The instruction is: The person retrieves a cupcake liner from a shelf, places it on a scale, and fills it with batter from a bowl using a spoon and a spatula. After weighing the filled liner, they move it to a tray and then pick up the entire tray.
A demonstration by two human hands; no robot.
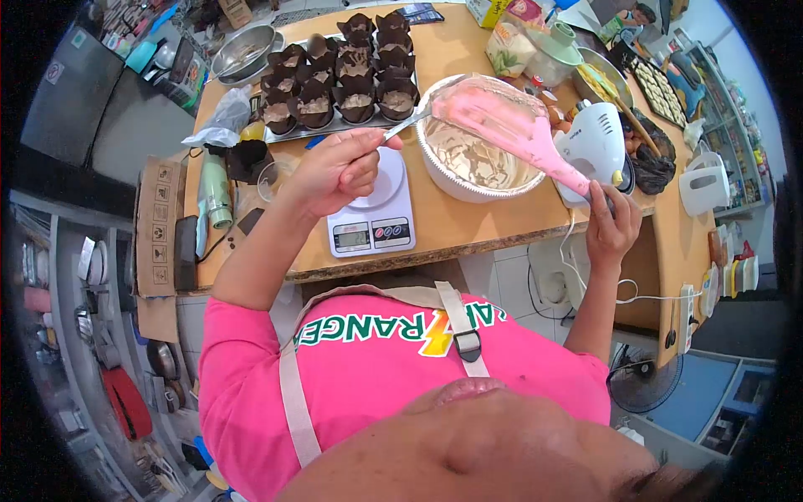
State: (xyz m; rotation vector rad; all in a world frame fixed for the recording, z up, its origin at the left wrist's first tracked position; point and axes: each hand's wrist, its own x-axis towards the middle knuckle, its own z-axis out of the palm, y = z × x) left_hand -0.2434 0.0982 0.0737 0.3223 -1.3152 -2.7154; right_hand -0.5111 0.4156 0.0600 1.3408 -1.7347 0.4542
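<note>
My left hand [347, 171] is closed around the handle of a metal spoon [408, 122]. The spoon's head meets the far end of a pink spatula [502, 117], partly hidden by batter there. My right hand [613, 222] grips the spatula's handle end. Brown batter smears the spatula's blade, which is held tilted above a white mixing bowl [431, 163]. More light brown batter [477, 159] coats the inside of this bowl. Just below my left hand stands a white kitchen scale [372, 227] with a lit display.
Several dark paper cups [357, 102] with batter fill a metal tray [322, 125] at the back left. A steel bowl [245, 54] sits beside it. On the right are a white hand mixer [592, 138], eggs [552, 109] and a white pitcher [704, 184]. A green bottle [216, 192] lies left.
</note>
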